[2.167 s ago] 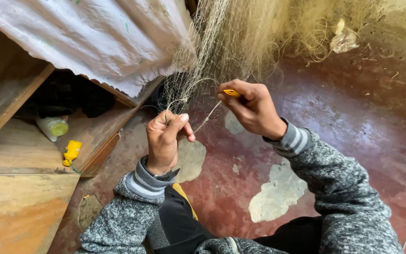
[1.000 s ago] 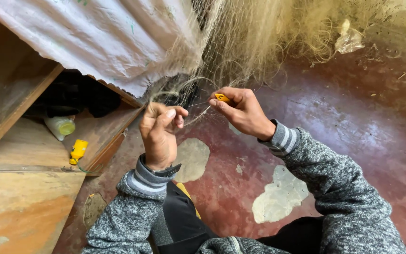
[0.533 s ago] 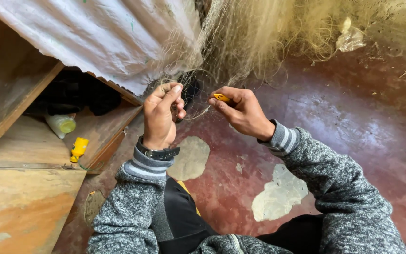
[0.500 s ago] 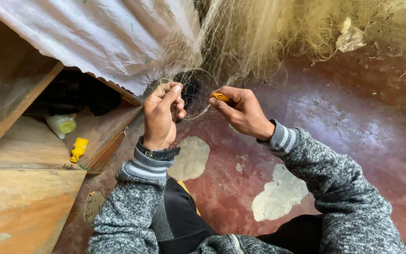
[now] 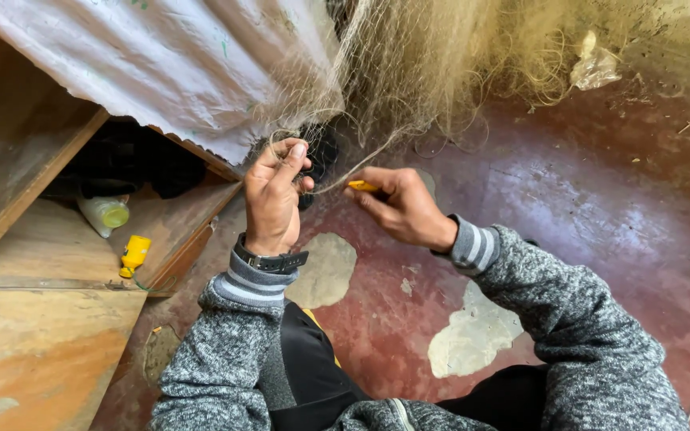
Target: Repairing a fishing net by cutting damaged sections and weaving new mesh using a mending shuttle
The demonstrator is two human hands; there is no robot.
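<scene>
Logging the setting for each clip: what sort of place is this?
Probably a rough shed or storeroom where nets are mended. A heap of fine net lies on a worn red floor with bare patches, beside plain wooden shelves. The left hand pinches net; the right hand holds a yellow tool.

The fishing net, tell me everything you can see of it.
The fishing net is fine, pale straw-coloured mesh, apparently thin synthetic line. It hangs bunched from above the frame, spreading over a white sheet and trailing loose loops onto the red floor. The left hand pinches a few strands; a strand runs to the right hand.
</scene>
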